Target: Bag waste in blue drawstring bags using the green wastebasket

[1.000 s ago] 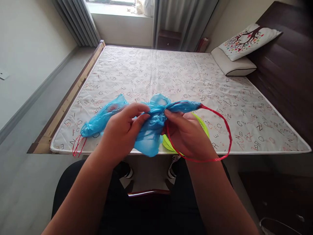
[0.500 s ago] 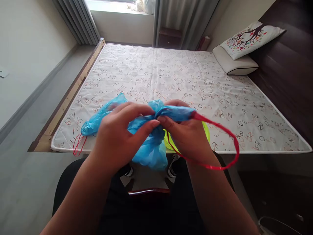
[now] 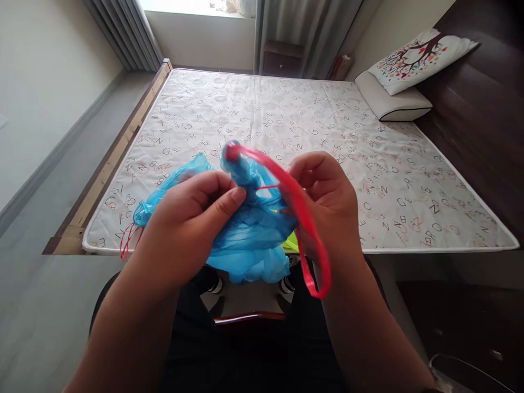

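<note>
In front of me a blue drawstring garbage bag (image 3: 249, 229) hangs over the mattress's near edge, its neck bunched and twisted into a stub pointing up. My left hand (image 3: 192, 213) pinches that neck between thumb and curled fingers. My right hand (image 3: 327, 202) is closed at the bag's right side, fingers curled; the red drawstring (image 3: 307, 224) loops down in front of its thumb and partly hides the grip. Left of my left hand, a second blue bag (image 3: 164, 191) lies on the mattress with thin red strings (image 3: 129, 239). Something yellow-green (image 3: 292, 241) shows behind the held bag.
The mattress (image 3: 262, 109), printed with letters, spreads out ahead on a wooden bed frame (image 3: 126, 136). A cushion (image 3: 393, 98) and a tree-print pillow (image 3: 421, 60) rest at the dark headboard. Behind are a small nightstand (image 3: 282, 57) and grey curtains.
The stub of the bag's neck has swung from pointing right to pointing up. My right hand has moved right, away from my left, and the red loop now hangs between them.
</note>
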Action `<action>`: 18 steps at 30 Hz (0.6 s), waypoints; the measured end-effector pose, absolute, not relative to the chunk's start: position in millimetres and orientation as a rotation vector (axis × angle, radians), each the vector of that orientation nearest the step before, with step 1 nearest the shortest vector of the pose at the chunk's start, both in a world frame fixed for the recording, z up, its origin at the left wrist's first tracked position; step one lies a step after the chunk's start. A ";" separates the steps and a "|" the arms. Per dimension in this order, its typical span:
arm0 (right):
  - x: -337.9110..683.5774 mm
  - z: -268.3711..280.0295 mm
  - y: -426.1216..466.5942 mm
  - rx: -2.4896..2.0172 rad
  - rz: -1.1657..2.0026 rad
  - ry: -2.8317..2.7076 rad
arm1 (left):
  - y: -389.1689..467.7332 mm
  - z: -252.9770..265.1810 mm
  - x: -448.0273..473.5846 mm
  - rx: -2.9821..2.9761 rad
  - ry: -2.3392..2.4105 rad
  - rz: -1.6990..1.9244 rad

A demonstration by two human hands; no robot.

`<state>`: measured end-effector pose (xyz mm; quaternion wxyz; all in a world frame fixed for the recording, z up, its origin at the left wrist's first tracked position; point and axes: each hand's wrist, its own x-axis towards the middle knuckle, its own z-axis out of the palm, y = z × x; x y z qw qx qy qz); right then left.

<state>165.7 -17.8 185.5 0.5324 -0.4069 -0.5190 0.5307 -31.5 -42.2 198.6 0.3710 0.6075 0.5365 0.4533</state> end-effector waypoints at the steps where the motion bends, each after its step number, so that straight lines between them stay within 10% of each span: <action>1: 165.6 184.4 -16.3 -0.973 1.235 -1.207 | -39.2 196.5 -28.6 1.542 1.379 1.163; 18: 158.0 146.4 1.9 -1.158 1.144 -1.435 | -0.4 148.3 -17.7 1.350 1.323 1.228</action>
